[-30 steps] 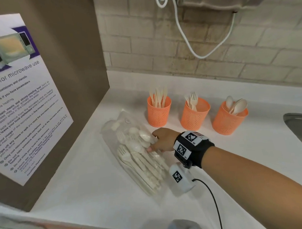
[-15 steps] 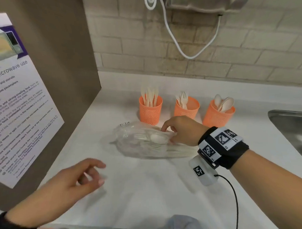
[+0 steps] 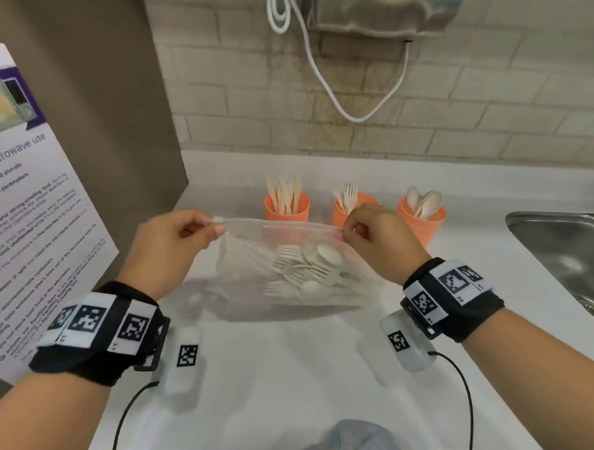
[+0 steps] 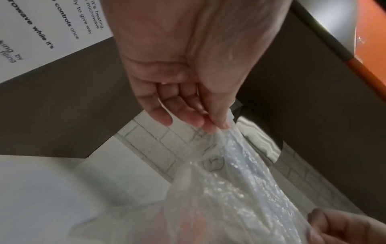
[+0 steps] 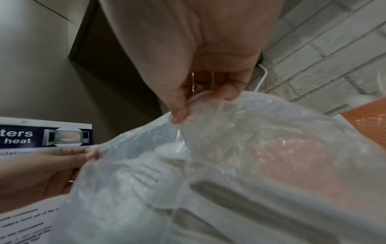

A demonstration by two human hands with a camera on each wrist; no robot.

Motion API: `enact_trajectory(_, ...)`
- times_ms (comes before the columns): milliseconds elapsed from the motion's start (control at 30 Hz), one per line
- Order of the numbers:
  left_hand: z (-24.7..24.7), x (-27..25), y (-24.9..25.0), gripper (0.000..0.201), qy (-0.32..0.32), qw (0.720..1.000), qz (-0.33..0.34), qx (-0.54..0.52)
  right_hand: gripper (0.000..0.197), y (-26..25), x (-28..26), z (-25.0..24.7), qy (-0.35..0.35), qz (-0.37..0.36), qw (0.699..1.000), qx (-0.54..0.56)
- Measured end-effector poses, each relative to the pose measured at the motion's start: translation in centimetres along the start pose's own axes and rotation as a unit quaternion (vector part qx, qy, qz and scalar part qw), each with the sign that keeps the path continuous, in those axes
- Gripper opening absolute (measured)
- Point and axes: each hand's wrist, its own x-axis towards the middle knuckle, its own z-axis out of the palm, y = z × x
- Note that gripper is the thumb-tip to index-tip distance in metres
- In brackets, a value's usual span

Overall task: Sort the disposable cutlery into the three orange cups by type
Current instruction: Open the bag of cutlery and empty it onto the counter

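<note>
Bag (image 3: 256,260) now lifted upright off counter (image 3: 294,376), stretched by top seal; earlier flat, right hand only. Left hand (image 3: 168,242) pinching 9 o'clock corner, right hand (image 3: 377,235) pinching 3 o'clock corner. Probably opening next. Clear plastic, white forks and spoons (image 3: 310,268) heaped inside. Orange cups (image 3: 420,225) at 12 o'clock, partly filled.

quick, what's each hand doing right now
Left hand: pinching the left end of the plastic bag.
Right hand: pinching the bag's right end.

wall: pale brick (image 3: 420,119) | counter: white (image 3: 294,376) | sink: steel (image 3: 565,245) | poster: microwave notice (image 3: 29,214)
</note>
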Motion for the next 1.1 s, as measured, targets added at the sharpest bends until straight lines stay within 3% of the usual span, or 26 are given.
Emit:
enact_trajectory(67,-0.3,0.3,-0.3,0.005,-0.006,1.0,-0.007,0.02,0.02,0.1,-0.2,0.2,-0.016,-0.004,1.0,-0.026)
enact_trajectory(200,-0.3,-0.2,-1.6,0.015,-0.055,0.996,-0.038,0.057,0.029,0.4,-0.9,1.2,-0.126,-0.008,0.985,-0.114)
enact_trajectory(333,-0.7,-0.5,-2.0,0.004,-0.036,0.999,-0.041,0.002,0.011,-0.5,-0.6,1.4,-0.06,-0.031,0.992,-0.107)
enact_trajectory(467,-0.7,-0.4,-1.7,0.007,-0.039,0.999,-0.024,0.001,0.009,-4.6,1.1,2.9,-0.026,-0.092,0.995,-0.014)
enact_trajectory(633,-0.6,-0.3,-1.4,0.007,-0.04,0.999,0.004,-0.001,0.032,-10.6,3.5,6.8,-0.077,-0.129,0.988,-0.027)
enact_trajectory(700,-0.4,-0.2,-1.6,0.009,-0.041,0.999,0.008,0.0,0.029,-11.8,4.1,8.1,-0.091,-0.126,0.987,-0.041)
enact_trajectory(1000,0.4,-0.3,-1.5,0.011,-0.032,0.999,0.03,0.022,0.028,-10.7,4.1,8.1,-0.107,-0.096,0.99,-0.007)
enact_trajectory(1100,0.8,-0.1,-0.8,0.01,-0.035,0.999,0.032,0.015,0.025,-10.6,4.2,7.7,-0.074,-0.1,0.992,0.027)
